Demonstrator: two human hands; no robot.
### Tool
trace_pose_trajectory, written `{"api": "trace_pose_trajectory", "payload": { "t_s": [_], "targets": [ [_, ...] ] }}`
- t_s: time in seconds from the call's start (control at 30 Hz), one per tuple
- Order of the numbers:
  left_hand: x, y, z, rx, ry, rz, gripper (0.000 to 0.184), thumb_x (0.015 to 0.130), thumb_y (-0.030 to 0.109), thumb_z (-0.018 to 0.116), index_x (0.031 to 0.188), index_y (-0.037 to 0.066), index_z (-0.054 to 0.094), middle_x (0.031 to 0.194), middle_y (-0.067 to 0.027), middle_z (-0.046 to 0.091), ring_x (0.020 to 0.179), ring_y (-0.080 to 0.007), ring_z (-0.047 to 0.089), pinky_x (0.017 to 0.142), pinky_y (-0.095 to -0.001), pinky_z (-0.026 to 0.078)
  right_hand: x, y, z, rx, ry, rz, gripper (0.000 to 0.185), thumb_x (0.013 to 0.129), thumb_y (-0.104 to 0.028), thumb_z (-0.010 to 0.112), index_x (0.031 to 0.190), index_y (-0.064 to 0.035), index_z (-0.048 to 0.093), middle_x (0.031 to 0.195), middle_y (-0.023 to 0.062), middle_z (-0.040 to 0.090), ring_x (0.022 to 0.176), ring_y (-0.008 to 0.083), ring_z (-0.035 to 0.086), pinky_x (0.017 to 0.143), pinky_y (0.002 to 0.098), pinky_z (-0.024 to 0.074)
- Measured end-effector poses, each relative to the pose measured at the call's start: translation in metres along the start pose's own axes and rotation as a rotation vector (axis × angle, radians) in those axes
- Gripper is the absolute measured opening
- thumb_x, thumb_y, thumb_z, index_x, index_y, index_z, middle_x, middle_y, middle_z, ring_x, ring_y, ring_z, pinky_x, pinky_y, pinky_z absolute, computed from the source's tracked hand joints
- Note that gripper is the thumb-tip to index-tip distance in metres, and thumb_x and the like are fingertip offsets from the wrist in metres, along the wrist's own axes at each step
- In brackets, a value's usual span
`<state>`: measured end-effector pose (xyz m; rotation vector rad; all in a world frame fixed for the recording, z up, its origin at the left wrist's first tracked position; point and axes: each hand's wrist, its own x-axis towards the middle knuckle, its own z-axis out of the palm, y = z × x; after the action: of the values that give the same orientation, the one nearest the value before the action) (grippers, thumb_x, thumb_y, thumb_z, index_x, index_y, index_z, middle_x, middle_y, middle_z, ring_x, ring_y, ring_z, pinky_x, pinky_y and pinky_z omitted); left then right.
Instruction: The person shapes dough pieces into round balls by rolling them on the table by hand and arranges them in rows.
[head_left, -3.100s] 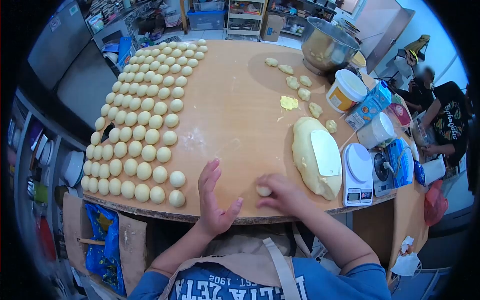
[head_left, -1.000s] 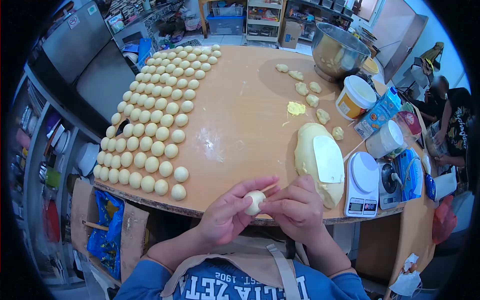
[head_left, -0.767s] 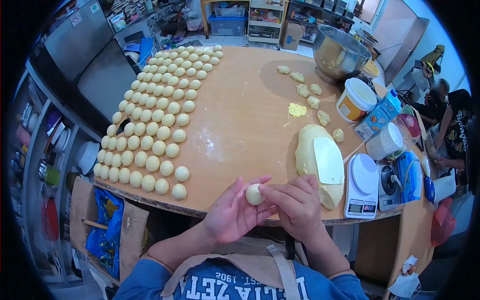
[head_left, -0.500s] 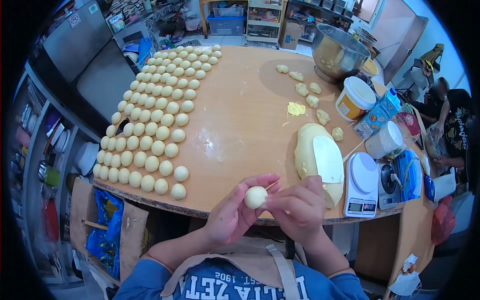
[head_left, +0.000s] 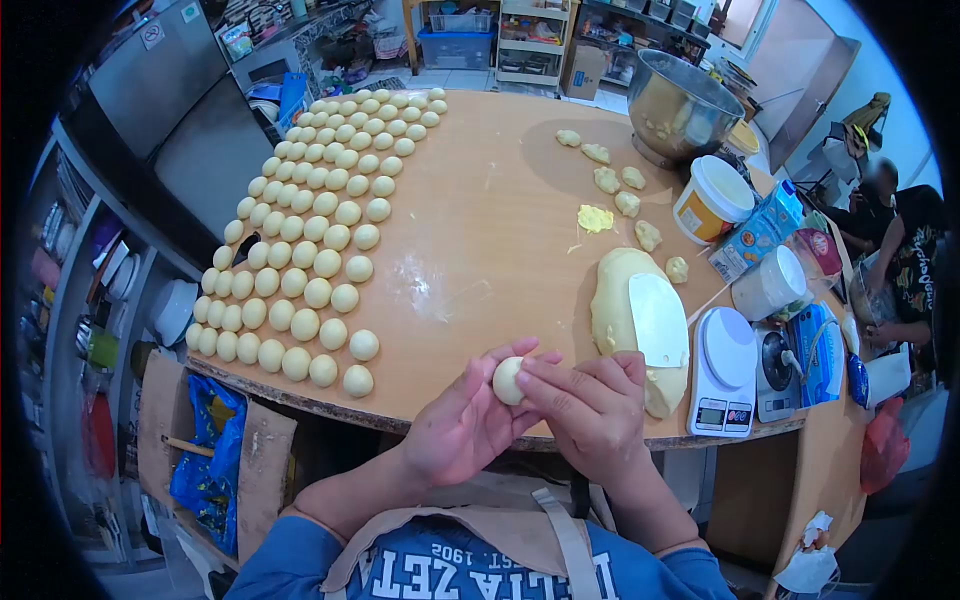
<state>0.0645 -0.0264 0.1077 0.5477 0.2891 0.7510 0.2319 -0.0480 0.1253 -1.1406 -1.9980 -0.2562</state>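
A smooth, pale dough ball (head_left: pixel 507 381) is held between both hands over the table's front edge. My left hand (head_left: pixel 458 424) cups it from the left with curled fingers. The fingers of my right hand (head_left: pixel 598 408) pinch its right side. Just beyond my right hand lies a large dough mass (head_left: pixel 613 290), with a white flat scraper (head_left: pixel 657 320) on top. Rows of finished-looking dough balls (head_left: pixel 326 263) cover the table's left side. Several small dough lumps (head_left: pixel 606 181) and a flattened yellow smear (head_left: pixel 595 219) lie farther back on the right.
A white kitchen scale (head_left: pixel 727 370) stands at the right front edge. Behind it are a lidded white tub (head_left: pixel 770 283), a blue carton (head_left: pixel 757 231), a bucket (head_left: pixel 712 198) and a steel mixing bowl (head_left: pixel 683 105). Another person (head_left: pixel 905 250) is at far right. An open cardboard box (head_left: pixel 265 480) sits below left.
My right fingers have moved further over the top of the dough ball, which sits slightly higher and is turned in my hands. Everything on the table stays in place.
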Motion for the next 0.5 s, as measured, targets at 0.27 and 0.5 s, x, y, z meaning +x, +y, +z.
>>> {"api": "trace_pose_trajectory", "payload": {
  "t_s": [0.27, 0.5],
  "targets": [
    [-0.003, 0.002, -0.004, 0.177, -0.128, 0.130, 0.055, 0.104, 0.037, 0.031, 0.145, 0.001, 0.024, 0.147, -0.0168, 0.033, 0.135, -0.0237, 0.036, 0.114, -0.0403, 0.028, 0.004, -0.003, -0.006, 0.103, 0.079, 0.055, 0.021, 0.063, -0.016, 0.072, 0.084, -0.0195, 0.071, 0.081, -0.0090, 0.067, 0.063, 0.0113, 0.048, 0.064, 0.0312, 0.0297],
    [0.002, 0.007, -0.004, -0.097, 0.030, -0.097, 0.063, 0.101, 0.046, 0.034, 0.147, 0.004, 0.023, 0.148, -0.0188, 0.031, 0.135, -0.0277, 0.038, 0.112, -0.0422, 0.032, 0.003, 0.002, -0.007, 0.009, -0.015, -0.049, 0.021, 0.066, -0.017, 0.069, 0.086, -0.0185, 0.072, 0.085, -0.0071, 0.068, 0.064, 0.0104, 0.050, 0.065, 0.0295, 0.0314]
  ]
}}
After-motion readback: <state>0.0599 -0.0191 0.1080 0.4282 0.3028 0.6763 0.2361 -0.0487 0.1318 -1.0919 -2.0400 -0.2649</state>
